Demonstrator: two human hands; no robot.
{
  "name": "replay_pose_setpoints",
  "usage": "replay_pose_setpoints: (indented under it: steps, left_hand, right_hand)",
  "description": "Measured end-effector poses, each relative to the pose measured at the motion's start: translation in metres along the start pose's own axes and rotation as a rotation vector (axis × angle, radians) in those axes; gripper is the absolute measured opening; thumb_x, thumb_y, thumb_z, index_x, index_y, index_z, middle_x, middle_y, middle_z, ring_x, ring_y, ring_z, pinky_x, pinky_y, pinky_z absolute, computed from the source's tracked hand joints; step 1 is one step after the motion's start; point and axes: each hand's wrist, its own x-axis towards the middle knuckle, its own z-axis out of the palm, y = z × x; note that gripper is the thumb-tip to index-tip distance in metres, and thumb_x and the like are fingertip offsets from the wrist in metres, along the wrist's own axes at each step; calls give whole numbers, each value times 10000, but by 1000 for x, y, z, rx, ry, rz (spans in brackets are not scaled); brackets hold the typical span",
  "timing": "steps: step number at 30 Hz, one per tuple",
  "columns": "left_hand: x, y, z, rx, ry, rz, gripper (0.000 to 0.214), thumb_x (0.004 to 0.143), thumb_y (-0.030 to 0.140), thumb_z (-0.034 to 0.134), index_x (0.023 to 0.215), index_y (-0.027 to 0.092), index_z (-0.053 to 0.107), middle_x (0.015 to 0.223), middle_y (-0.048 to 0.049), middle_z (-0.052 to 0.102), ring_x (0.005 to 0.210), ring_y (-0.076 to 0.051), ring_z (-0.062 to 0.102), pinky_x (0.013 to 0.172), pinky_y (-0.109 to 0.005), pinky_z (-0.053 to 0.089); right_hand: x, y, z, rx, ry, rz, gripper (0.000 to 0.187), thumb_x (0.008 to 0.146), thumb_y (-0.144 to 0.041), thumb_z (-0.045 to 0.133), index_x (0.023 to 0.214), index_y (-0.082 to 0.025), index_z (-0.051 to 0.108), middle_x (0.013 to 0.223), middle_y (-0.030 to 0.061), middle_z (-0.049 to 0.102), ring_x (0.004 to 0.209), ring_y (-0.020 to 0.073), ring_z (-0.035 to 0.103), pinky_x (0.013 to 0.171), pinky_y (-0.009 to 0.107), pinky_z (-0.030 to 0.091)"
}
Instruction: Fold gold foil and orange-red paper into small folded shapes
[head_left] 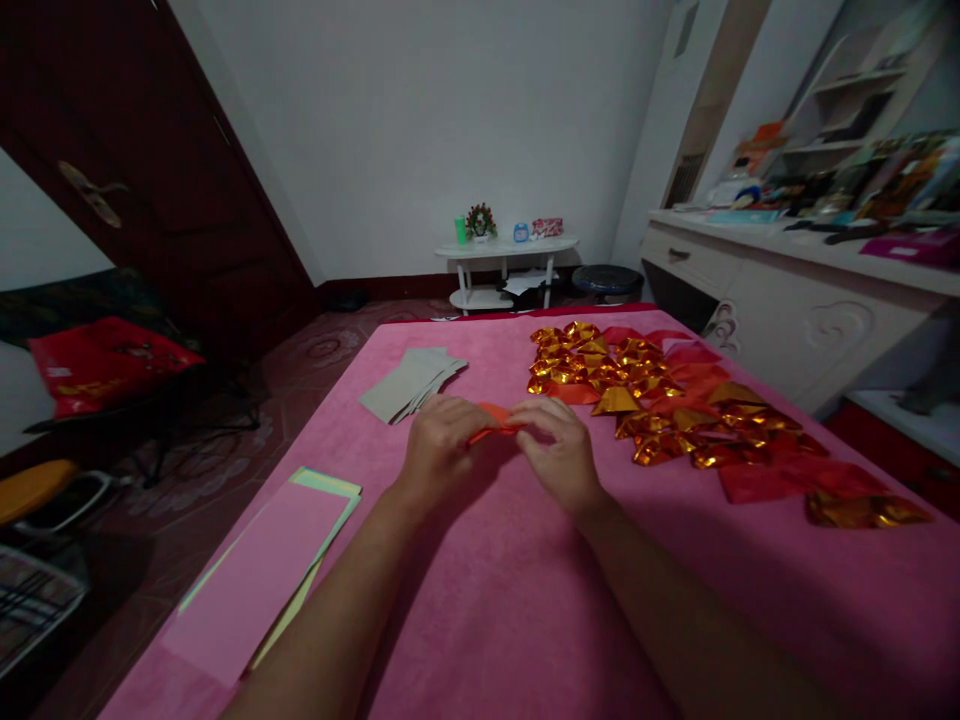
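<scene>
My left hand [441, 442] and my right hand [561, 450] meet in the middle of a pink-covered table [487, 600]. Both pinch a small red-orange folded paper [495, 420] between their fingertips, just above the cloth. Most of the paper is hidden by my fingers. Right of my hands spreads a heap of folded gold and red foil pieces [645, 390].
A fanned stack of grey cards [412, 385] lies beyond my left hand. Pink and pale green sheets [262, 570] rest at the table's near left edge. A white cabinet [795, 300] stands to the right, a small white side table [504, 262] against the far wall, a dark door [165, 200] on the left.
</scene>
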Motion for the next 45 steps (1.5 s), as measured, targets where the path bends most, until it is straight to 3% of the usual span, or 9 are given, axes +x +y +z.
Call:
replay_pose_setpoints:
  steps: [8, 12, 17, 21, 25, 32, 35, 39, 45]
  left_hand:
    - [-21, 0, 16, 88, -226, -6, 140, 847, 224, 576, 912, 217, 699, 805, -57, 703, 735, -167, 604, 704, -303, 401]
    - [-22, -9, 15, -94, -395, -92, 163, 801, 165, 598, 896, 226, 715, 844, -46, 720, 777, -167, 632, 746, -291, 448]
    - [-24, -33, 3, -391, -564, -262, 193, 748, 124, 607, 893, 179, 721, 884, -59, 721, 802, -162, 647, 764, -272, 489]
    - [-28, -44, -1, -484, -563, -386, 174, 819, 206, 574, 895, 151, 720, 884, -74, 718, 783, -158, 652, 743, -270, 494]
    - [-31, -44, 9, -364, -438, -449, 228, 831, 288, 597, 997, 175, 706, 930, -79, 714, 802, -178, 646, 759, -304, 487]
    - [-25, -32, 15, 14, -246, -212, 281, 709, 319, 737, 975, 235, 704, 1145, -88, 620, 1075, -262, 534, 920, -424, 400]
    - [-23, -23, 12, -9, -333, -120, 169, 757, 153, 637, 872, 243, 723, 1067, -58, 646, 1020, -227, 554, 904, -402, 408]
    - [-23, -13, 5, -214, -522, -78, 311, 711, 71, 568, 953, 207, 708, 1006, -60, 652, 916, -181, 593, 840, -320, 471]
    - [-21, -6, 2, -180, -532, -72, 308, 700, 114, 594, 973, 213, 695, 1063, -69, 641, 964, -203, 599, 864, -334, 488]
  right_hand:
    - [-2, 20, -5, -224, -333, -39, 239, 698, -50, 644, 783, -269, 691, 884, 4, 662, 875, 194, 567, 827, 353, 411]
    - [-4, 25, -8, -222, -477, -35, 267, 664, -33, 616, 774, -261, 701, 850, 4, 659, 867, 188, 571, 827, 337, 418]
    - [-4, 28, -10, -204, -515, -12, 339, 595, -12, 563, 788, -246, 715, 897, 5, 665, 876, 189, 582, 831, 327, 434]
    - [-3, 30, -10, -172, -515, 20, 348, 597, -12, 541, 772, -244, 731, 908, 7, 673, 870, 181, 592, 821, 316, 445]
    - [-4, 32, -8, -155, -503, 47, 340, 612, -18, 532, 774, -243, 729, 901, 5, 674, 863, 180, 596, 816, 317, 448]
    - [-2, 26, -9, -188, -513, 70, 356, 602, -40, 553, 872, -226, 691, 918, 19, 671, 889, 193, 584, 846, 334, 428]
    - [-1, 23, -12, -181, -530, 72, 376, 588, -42, 561, 888, -233, 682, 914, 14, 663, 892, 193, 577, 841, 328, 424]
    - [-2, 27, -13, -132, -550, 74, 342, 582, -28, 541, 800, -238, 699, 883, 1, 659, 890, 183, 582, 849, 316, 425]
    - [-4, 35, -12, 4, -508, 127, 374, 577, 25, 501, 752, -223, 720, 914, 1, 673, 881, 157, 605, 839, 284, 446]
